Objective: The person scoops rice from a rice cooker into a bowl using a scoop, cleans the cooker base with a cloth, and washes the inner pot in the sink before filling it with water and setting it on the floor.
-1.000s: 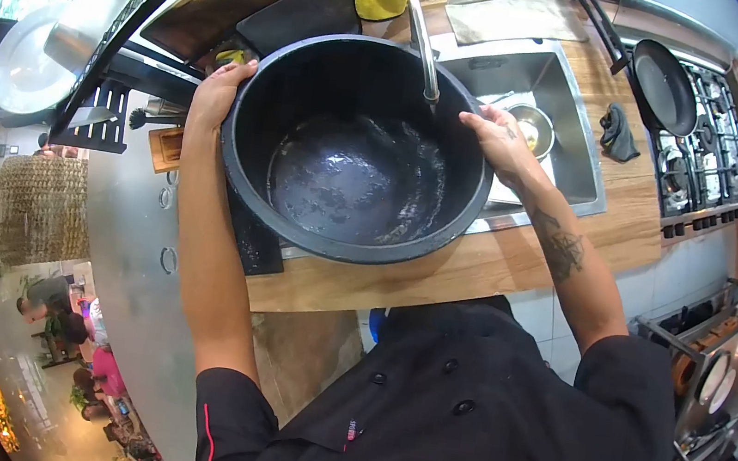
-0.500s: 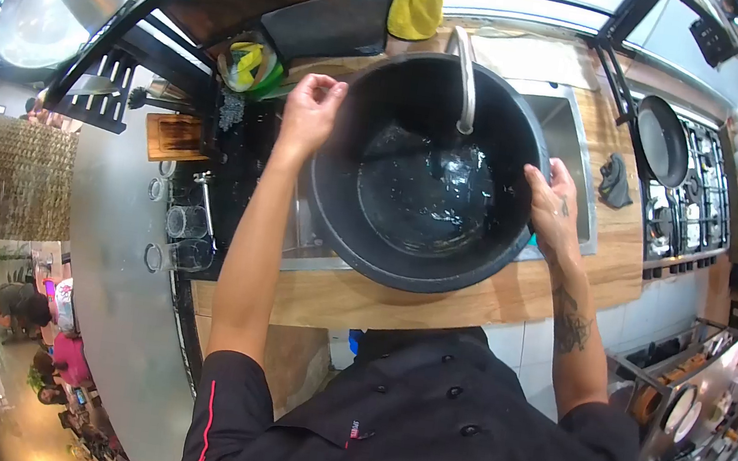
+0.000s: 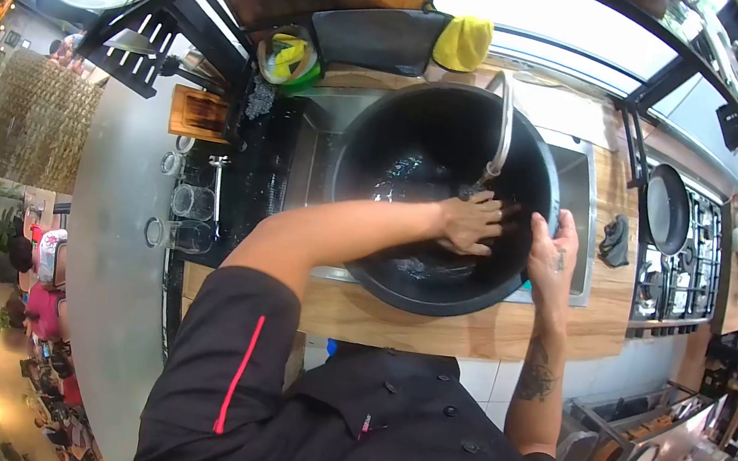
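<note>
A large black tub [image 3: 401,272] sits tilted over the sink [image 3: 580,188], with some water shining inside. The metal faucet [image 3: 505,132] reaches over its rim, and water falls from the spout. Inside the tub, just below the spout, my left hand [image 3: 471,223] has its fingers spread and holds nothing. My right hand [image 3: 554,247] grips the tub's right rim, thumb and fingers on either side of the edge.
A yellow cloth [image 3: 463,42] hangs behind the tub, beside a dark board [image 3: 375,40]. Glasses [image 3: 194,203] stand at the left. To the right are a dark cloth [image 3: 614,241], a frying pan [image 3: 667,209] and a stove [image 3: 695,264]. People sit at the far left.
My left hand has let go of the tub's left rim and moved right, into the tub under the faucet. The tub has shifted rightward in view. My right hand stays on the rim.
</note>
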{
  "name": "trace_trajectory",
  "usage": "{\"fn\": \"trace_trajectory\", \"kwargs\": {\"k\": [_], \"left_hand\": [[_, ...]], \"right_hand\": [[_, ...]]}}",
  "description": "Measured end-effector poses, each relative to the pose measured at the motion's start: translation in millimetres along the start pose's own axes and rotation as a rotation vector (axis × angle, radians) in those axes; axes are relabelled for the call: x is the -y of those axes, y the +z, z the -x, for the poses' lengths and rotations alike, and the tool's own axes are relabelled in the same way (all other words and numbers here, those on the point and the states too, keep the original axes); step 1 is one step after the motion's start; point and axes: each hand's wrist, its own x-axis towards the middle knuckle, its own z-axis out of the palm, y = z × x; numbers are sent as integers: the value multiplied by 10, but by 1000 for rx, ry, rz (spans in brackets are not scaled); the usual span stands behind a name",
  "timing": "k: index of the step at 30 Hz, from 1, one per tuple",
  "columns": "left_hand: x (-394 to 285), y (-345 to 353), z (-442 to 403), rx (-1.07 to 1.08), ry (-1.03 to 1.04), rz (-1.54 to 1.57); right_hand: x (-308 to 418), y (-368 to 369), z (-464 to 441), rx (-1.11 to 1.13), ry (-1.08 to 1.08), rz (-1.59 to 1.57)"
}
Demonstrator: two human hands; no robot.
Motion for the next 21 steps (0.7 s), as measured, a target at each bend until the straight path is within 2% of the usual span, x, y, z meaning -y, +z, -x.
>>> {"fn": "trace_trajectory", "kwargs": {"k": [2,3,4,7,8,9,10,11,12,13,14,16,17,18,20,21], "left_hand": [[296,-87,146,-167,131,11],[393,-128,329,-219,-82,432],[488,-136,365,-141,-489,626],[462,-256,438,278,-593,107],[388,-35,430,291,-576,100],[217,265,488,121,-576,-10],[-2,245,532,-49,-582,-112],[59,95,524,148,-456,107],[62,65,467,160,-466,102],[42,62,340,152,-679,138],[25,57,289,138,-907,167],[95,114,214,231,-943,168],[-52,-257,257,219,-841,105],[-247,-881,307,203,-862,224],[-186,-1256,558,-222,-914,287],[10,-1277,775,-670,-795,189]], "right_hand": [[16,12,14,-46,-23,81],[-25,-22,8,-66,23,110],[18,-41,18,-96,9,148],[14,24,76,-135,-72,120],[59,56,56,-173,-77,125],[21,35,35,-159,14,121],[-18,4,40,-161,28,115],[-38,8,31,-173,25,57],[-36,28,36,-181,19,-1],[123,33,77,-168,96,-13],[7,43,46,-180,-32,75],[-14,15,43,-158,-36,91],[9,-2,29,-156,-16,99],[26,-16,25,-158,12,108],[-51,-44,4,-167,71,126],[-92,-64,5,-144,72,85]]}}
